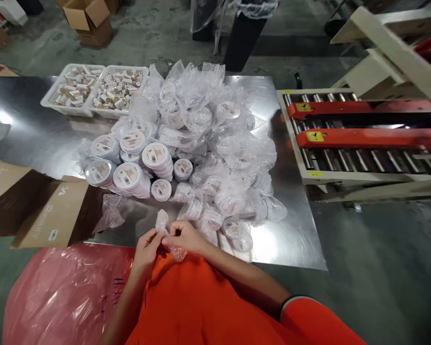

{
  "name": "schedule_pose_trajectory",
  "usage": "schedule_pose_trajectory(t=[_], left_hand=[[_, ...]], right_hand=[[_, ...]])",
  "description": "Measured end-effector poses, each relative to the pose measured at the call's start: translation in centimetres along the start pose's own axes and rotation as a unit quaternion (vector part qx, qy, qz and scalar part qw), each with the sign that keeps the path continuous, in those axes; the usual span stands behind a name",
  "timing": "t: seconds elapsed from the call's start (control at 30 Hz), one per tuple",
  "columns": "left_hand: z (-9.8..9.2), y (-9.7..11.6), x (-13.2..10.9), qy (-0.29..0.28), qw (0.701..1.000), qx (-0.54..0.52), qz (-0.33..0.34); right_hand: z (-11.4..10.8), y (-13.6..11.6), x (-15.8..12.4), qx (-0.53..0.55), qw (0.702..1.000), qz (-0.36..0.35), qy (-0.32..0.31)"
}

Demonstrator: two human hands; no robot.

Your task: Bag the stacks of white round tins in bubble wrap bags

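Close to my body, at the table's near edge, my left hand (150, 244) and my right hand (187, 236) pinch a piece of bubble wrap (162, 220) between them. Whether anything is inside the wrap, I cannot tell. Just beyond my hands stand stacks of round, labelled discs (130, 175), with a small round stack (161, 189) nearest. To the right lies a large heap of similar discs in bubble wrap bags (233, 191). A crumpled sheet of bubble wrap (111, 211) rests left of my hands.
Two white baskets (46, 98) of small white-and-brown pieces stand at the back left of the metal table (294, 230). An open cardboard box (53, 215) is at the left, above a pink plastic bag (64, 292). A roller conveyor (362, 160) with red rails adjoins on the right.
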State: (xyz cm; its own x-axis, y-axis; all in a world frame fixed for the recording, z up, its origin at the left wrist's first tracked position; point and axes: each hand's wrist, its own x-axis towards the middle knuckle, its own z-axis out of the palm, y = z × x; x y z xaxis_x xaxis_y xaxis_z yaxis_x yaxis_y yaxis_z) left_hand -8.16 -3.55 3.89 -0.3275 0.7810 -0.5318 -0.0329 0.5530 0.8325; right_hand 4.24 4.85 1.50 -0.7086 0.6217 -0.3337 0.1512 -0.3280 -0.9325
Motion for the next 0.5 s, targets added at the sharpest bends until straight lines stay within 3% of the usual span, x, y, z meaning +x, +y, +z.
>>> schedule_pose_trajectory(t=[0.1, 0.2, 0.33, 0.4, 0.5], left_hand=[[-2.9, -0.9, 0.1, 0.109, 0.98, 0.166, -0.01], [-6.5, -1.8, 0.0, 0.237, 0.9, 0.365, -0.036], [-9.4, -2.6, -0.1, 0.278, 0.88, 0.381, -0.056], [-9.4, -2.7, 0.1, 0.287, 0.875, 0.388, -0.039], [-8.3, -2.8, 0.5, 0.288, 0.883, 0.368, -0.028]], right_hand=[[-1.3, -0.1, 0.8, -0.019, 0.998, -0.009, 0.066], [-3.6, -1.0, 3.2, -0.065, 0.99, -0.017, 0.125], [-7.8, -3.6, 9.4, -0.178, 0.951, -0.027, 0.252], [-9.8, -4.5, 13.0, -0.238, 0.927, 0.003, 0.29], [-12.2, -4.9, 17.3, -0.274, 0.915, 0.077, 0.286]])
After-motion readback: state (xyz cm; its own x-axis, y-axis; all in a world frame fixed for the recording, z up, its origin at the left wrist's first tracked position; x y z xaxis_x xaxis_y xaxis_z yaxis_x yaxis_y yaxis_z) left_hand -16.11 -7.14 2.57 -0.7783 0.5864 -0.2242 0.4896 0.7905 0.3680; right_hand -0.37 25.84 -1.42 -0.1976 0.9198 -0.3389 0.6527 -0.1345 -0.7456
